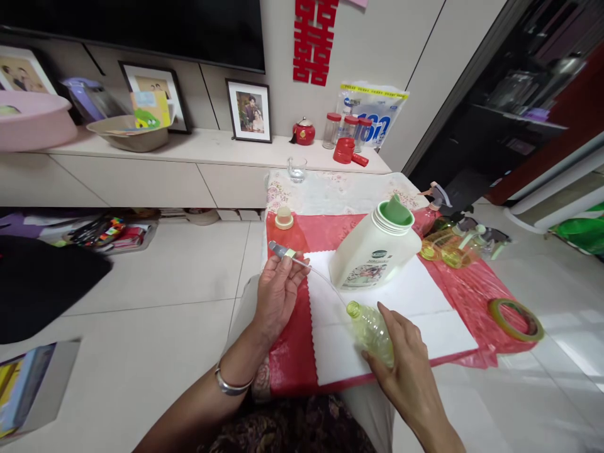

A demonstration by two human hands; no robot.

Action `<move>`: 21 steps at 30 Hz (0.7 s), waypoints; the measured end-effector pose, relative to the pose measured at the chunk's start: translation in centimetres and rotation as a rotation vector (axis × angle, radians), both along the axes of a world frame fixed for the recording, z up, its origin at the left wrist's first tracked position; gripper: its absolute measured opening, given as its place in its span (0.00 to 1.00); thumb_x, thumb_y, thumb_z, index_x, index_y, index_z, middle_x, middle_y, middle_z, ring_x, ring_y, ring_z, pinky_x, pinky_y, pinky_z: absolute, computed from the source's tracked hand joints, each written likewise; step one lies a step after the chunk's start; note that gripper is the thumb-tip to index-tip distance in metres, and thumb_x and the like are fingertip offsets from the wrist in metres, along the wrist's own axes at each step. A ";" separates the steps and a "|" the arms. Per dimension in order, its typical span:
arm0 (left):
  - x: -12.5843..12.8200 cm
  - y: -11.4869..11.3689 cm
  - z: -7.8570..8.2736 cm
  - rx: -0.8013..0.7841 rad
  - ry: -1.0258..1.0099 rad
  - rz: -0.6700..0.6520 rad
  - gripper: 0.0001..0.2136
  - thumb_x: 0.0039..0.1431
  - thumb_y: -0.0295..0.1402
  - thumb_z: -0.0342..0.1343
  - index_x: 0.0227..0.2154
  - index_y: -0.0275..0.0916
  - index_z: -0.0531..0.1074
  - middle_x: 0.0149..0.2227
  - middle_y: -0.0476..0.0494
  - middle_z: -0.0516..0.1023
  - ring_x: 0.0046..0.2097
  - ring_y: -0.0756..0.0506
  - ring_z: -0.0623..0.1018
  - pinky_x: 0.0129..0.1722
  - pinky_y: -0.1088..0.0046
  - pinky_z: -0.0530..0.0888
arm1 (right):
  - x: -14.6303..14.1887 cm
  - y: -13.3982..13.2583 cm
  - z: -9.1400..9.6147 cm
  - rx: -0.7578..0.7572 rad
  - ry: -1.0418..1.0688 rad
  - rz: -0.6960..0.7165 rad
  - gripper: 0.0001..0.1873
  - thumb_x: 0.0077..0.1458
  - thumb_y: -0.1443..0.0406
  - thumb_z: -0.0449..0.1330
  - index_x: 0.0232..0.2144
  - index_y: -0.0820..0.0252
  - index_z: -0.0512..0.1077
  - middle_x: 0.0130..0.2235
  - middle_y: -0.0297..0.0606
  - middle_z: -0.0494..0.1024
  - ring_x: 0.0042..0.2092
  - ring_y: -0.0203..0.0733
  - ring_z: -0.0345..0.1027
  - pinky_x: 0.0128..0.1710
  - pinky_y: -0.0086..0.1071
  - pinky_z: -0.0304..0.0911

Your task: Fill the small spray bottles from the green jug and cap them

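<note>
My left hand (276,296) pinches a small spray pump head (282,250) in grey and pale green, from which a thin clear tube (325,278) runs down to the right. Tilted in my right hand (408,352) is a see-through yellow-green bottle (372,330), its open neck facing the tube's end. I cannot tell whether that end touches the neck or passes into it. Just beyond stands a large cream jug (375,251) with a green piece (397,211) in its open mouth. An orange bottle (285,229) with a pale cap is beyond my left hand.
White paper (330,358) lies over red plastic sheeting (287,371) on the table. Several spray bottles (453,245) stand at the right, near a tape roll (516,319). A glass cup (297,168) sits at the far edge, before a white cabinet (226,182).
</note>
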State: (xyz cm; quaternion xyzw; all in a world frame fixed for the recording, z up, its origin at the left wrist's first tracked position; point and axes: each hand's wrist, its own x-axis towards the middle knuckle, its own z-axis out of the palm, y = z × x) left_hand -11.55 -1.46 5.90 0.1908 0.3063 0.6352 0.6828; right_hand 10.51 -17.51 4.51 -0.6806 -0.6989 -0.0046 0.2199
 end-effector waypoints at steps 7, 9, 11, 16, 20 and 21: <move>-0.1 -0.7 0.3 0.077 0.056 0.019 0.17 0.52 0.37 0.70 0.41 0.41 0.72 0.41 0.49 0.82 0.40 0.48 0.82 0.45 0.69 0.78 | -1.1 -0.2 -0.4 -0.012 0.070 -0.017 0.35 0.66 0.56 0.54 0.71 0.51 0.48 0.60 0.47 0.61 0.60 0.56 0.56 0.55 0.53 0.65; -0.1 -0.7 0.4 0.089 0.054 0.024 0.17 0.52 0.37 0.70 0.41 0.41 0.72 0.41 0.49 0.81 0.40 0.48 0.82 0.45 0.69 0.79 | -1.4 -0.2 -0.3 -0.020 0.067 -0.029 0.35 0.66 0.57 0.53 0.70 0.51 0.48 0.60 0.47 0.61 0.60 0.55 0.56 0.55 0.52 0.65; -0.1 -0.8 0.5 0.093 0.042 0.017 0.17 0.52 0.37 0.70 0.41 0.41 0.72 0.41 0.48 0.81 0.40 0.48 0.82 0.44 0.70 0.79 | -1.6 -0.2 -0.3 -0.022 0.065 -0.035 0.34 0.66 0.57 0.53 0.71 0.51 0.48 0.60 0.47 0.61 0.60 0.55 0.56 0.55 0.52 0.64; -0.3 -1.1 1.0 0.105 0.038 0.005 0.16 0.53 0.36 0.69 0.42 0.40 0.72 0.42 0.47 0.81 0.40 0.48 0.82 0.44 0.70 0.80 | -1.6 -0.1 -0.6 0.016 0.063 -0.050 0.34 0.66 0.55 0.52 0.70 0.51 0.49 0.59 0.46 0.62 0.59 0.54 0.57 0.55 0.52 0.64; -0.1 -1.4 1.1 0.113 0.018 -0.003 0.16 0.51 0.35 0.71 0.41 0.40 0.73 0.40 0.48 0.82 0.38 0.49 0.82 0.42 0.70 0.80 | -1.8 0.0 -0.8 0.020 0.075 -0.047 0.34 0.66 0.55 0.52 0.70 0.50 0.50 0.59 0.45 0.62 0.59 0.53 0.57 0.54 0.52 0.64; 0.1 -1.7 1.0 0.108 0.017 -0.015 0.17 0.51 0.35 0.71 0.40 0.40 0.73 0.40 0.48 0.82 0.37 0.49 0.82 0.41 0.70 0.80 | -1.9 0.0 -0.8 0.017 0.079 -0.045 0.34 0.66 0.54 0.52 0.70 0.50 0.50 0.59 0.45 0.62 0.59 0.53 0.57 0.54 0.52 0.64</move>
